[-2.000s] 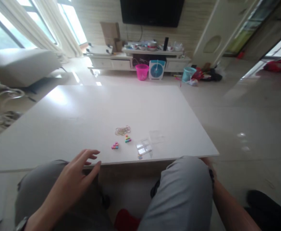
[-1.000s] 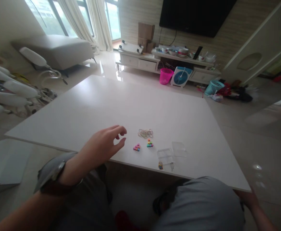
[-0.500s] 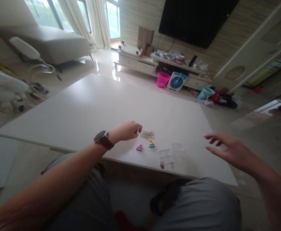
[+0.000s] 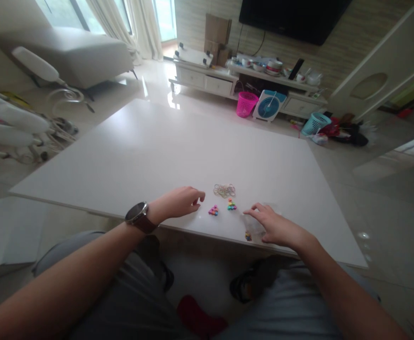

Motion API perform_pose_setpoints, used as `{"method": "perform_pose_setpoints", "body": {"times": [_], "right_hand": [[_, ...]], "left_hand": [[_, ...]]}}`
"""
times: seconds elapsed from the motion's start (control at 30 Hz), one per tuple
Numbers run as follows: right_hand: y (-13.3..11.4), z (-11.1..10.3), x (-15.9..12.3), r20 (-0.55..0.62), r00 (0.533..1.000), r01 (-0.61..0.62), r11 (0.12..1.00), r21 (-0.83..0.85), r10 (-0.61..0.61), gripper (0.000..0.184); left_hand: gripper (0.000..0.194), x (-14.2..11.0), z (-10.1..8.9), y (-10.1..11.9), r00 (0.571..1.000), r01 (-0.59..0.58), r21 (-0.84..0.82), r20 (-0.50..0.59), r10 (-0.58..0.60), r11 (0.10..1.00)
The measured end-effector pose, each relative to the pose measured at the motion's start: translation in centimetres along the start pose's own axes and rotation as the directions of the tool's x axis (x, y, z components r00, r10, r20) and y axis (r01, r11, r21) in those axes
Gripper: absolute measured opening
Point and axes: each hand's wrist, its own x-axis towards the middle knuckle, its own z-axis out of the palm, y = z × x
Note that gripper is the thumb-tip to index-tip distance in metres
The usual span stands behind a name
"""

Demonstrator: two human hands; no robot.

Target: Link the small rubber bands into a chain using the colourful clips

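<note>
My left hand (image 4: 181, 201) hangs low over the table's near side, fingers loosely curled, a gap between thumb and forefinger, nothing visible in it. Just right of it lies a small cluster of pink, purple and blue pieces (image 4: 213, 211). Beside that is a second cluster, orange, green and purple (image 4: 232, 206). A loose pile of rubber bands (image 4: 224, 190) lies behind them. My right hand (image 4: 272, 225) spreads its fingers over a clear plastic box (image 4: 253, 225), partly hiding it; contact is unclear. A small yellow and blue figure (image 4: 248, 235) lies at the box's near corner.
The white table (image 4: 178, 151) reaches far ahead, its near edge close to my knees. Beyond it stand a pink basket (image 4: 246, 104), a box fan (image 4: 269, 105) and a low cabinet (image 4: 218, 85). White chairs (image 4: 19, 118) are at the left.
My right hand has moved left from the table's right side to over the clear box. My left hand has drawn away from the rubber bands, and the view has shifted slightly.
</note>
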Motion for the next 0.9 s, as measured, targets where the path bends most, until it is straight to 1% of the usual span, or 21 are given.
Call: {"method": "perform_pose_setpoints", "body": {"times": [0.1, 0.2, 0.33, 0.47, 0.57, 0.77, 0.9], "right_hand": [[-0.2, 0.1, 0.1, -0.01, 0.999, 0.043, 0.999, 0.005, -0.043, 0.082], [-0.9, -0.1, 0.4, -0.03, 0.995, 0.101, 0.995, 0.02, -0.1, 0.078], [-1.8, -0.3, 0.8, -0.046, 0.991, 0.13, 0.989, 0.071, -0.127, 0.075], [-2.2, -0.1, 1.4, -0.052, 0.989, 0.144, 0.989, 0.035, -0.142, 0.07], [-2.5, 0.1, 1.6, -0.059, 0.989, 0.137, 0.991, -0.001, -0.137, 0.065], [-3.1, 0.5, 1.9, -0.082, 0.99, 0.105, 0.992, -0.069, -0.111, 0.046], [-3.2, 0.6, 2.4, -0.082, 0.995, 0.042, 0.995, -0.091, -0.05, 0.045]], "left_hand": [[0.021, -0.9, 0.7, -0.4, 1.0, 0.005, 0.016, 0.005, -0.005, 1.0], [0.022, -1.3, 1.1, -0.3, 1.0, 0.006, 0.012, 0.013, -0.006, 1.0], [0.024, -1.1, 1.2, 0.6, 1.0, -0.017, 0.001, 0.015, 0.017, 1.0], [0.021, -0.3, 1.3, 1.7, 0.998, -0.043, 0.003, 0.035, 0.043, 0.999], [0.02, 0.2, 1.3, 2.3, 0.998, -0.055, 0.007, 0.043, 0.055, 0.998], [0.019, 0.6, 1.4, 2.5, 0.997, -0.071, 0.019, 0.045, 0.07, 0.997], [0.019, 0.6, 1.6, 2.5, 0.996, -0.077, 0.024, 0.048, 0.076, 0.997]]}}
